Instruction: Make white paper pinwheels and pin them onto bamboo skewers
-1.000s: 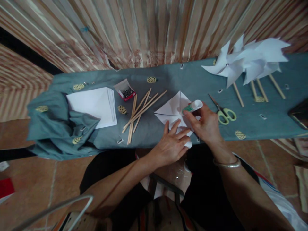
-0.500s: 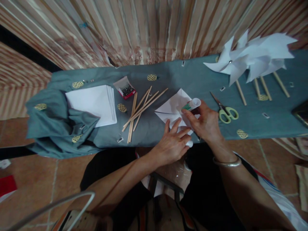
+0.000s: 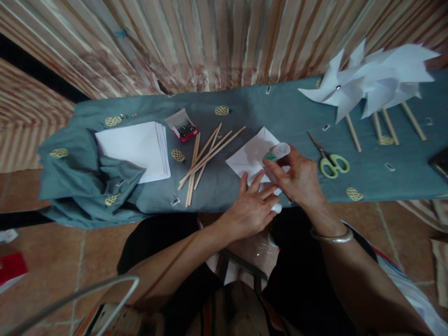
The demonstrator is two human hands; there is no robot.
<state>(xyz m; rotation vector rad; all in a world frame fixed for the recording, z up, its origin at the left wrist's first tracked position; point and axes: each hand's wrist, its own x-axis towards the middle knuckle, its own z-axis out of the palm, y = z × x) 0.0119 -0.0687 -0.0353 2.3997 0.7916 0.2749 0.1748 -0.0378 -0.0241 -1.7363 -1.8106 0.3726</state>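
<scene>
A white square of paper (image 3: 245, 150) with crease lines lies on the cloth in front of me, partly under both hands. My right hand (image 3: 304, 179) is closed around a glue stick (image 3: 277, 152), a white tube with a green label, tilted with its label end down over the middle of the paper. My left hand (image 3: 252, 205) rests on the paper's near part, its fingers spread and pressing down. A small white rounded piece, seemingly the glue stick's cap (image 3: 276, 208), shows at the lower edge of that hand, tucked in its grip.
Left of the paper lie several wooden sticks (image 3: 199, 163), a small box of metal fasteners (image 3: 185, 129) and a stack of white paper (image 3: 131, 149). To the right are green-handled scissors (image 3: 331, 161) and several paper pinwheels (image 3: 371, 84) on sticks. A striped curtain (image 3: 224, 42) hangs behind.
The glue stick and right hand have shifted slightly leftward on the paper. The left hand stays almost where it was, and the view has moved a little.
</scene>
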